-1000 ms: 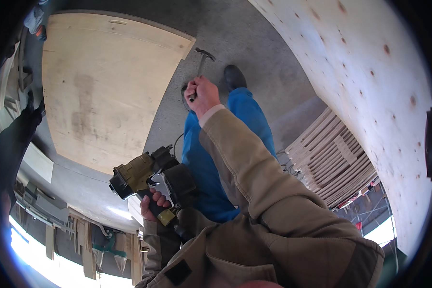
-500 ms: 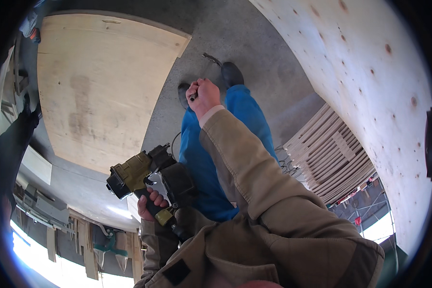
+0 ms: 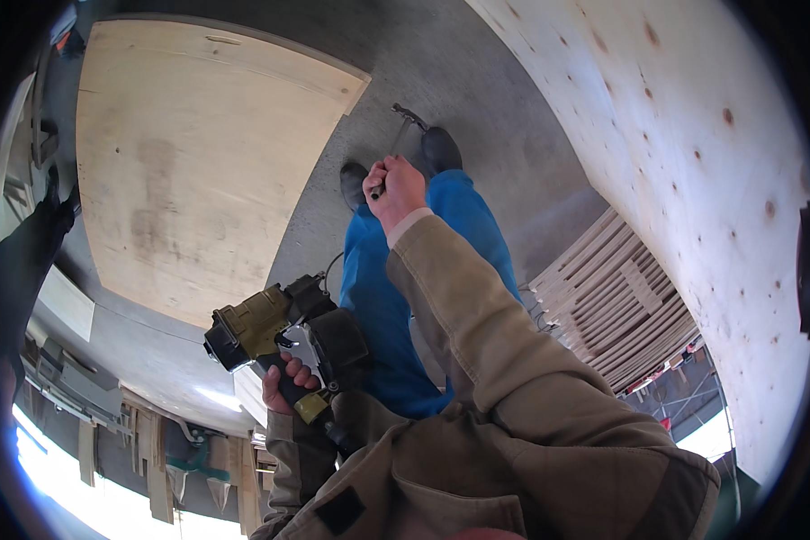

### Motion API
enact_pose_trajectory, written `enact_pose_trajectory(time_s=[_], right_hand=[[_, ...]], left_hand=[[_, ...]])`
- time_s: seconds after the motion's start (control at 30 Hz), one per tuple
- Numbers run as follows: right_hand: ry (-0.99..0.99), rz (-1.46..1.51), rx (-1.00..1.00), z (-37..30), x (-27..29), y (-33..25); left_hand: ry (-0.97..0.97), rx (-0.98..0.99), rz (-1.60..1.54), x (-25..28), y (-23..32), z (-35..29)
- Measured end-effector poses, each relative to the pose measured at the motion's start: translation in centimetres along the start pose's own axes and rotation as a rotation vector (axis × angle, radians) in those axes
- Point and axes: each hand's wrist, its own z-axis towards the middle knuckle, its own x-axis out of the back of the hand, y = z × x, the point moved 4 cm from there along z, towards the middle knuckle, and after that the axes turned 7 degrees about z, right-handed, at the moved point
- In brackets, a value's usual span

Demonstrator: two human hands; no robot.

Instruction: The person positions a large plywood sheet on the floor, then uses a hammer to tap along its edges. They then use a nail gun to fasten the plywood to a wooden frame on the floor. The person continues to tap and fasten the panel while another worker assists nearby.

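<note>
My left hand (image 3: 288, 382) is wrapped round the grip of a coil nail gun (image 3: 254, 324), an olive-yellow and black tool with a round black magazine. It is held low in front of my body, its yellow-black end pointing left. Over my shoes, my right hand (image 3: 396, 191) is closed on the dark handle of a hammer (image 3: 409, 117). The butt of the handle pokes out of my fist, and the metal head sits beyond it, near my right shoe (image 3: 440, 150). Part of the handle is hidden by my fingers.
A large plywood panel (image 3: 198, 162) lies to the left. Another tall pale panel with brown spots (image 3: 675, 153) rises on the right, beside a stack of wooden strips (image 3: 621, 297). A hose (image 3: 331, 266) runs near the gun. Someone's dark-clothed leg (image 3: 18, 261) shows at far left.
My right hand with the hammer has shifted slightly right and nearer to me in the picture. The nail gun stays in my left hand, almost unmoved. The whole view has turned a little.
</note>
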Motion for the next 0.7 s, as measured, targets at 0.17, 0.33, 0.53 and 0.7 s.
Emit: enact_pose_trajectory(time_s=[0.17, 0.33, 0.53, 0.7], right_hand=[[-0.057, -0.068, 0.006, -0.9, -0.2, -0.1], [-0.030, 0.046, 0.006, -0.4, -0.6, 0.2], [-0.134, -0.020, -0.084, -0.4, -1.2, -0.1], [-0.128, -0.062, -0.071, 2.4, 0.2, -1.3]], left_hand=[[0.006, -0.002, 0.006, 0.0, 0.0, 0.0], [0.006, -0.011, -0.010, 0.5, -0.1, -0.1], [-0.010, 0.017, 0.013, 1.7, -0.2, 0.1], [-0.046, 0.035, 0.040, 2.5, -0.6, 0.4]])
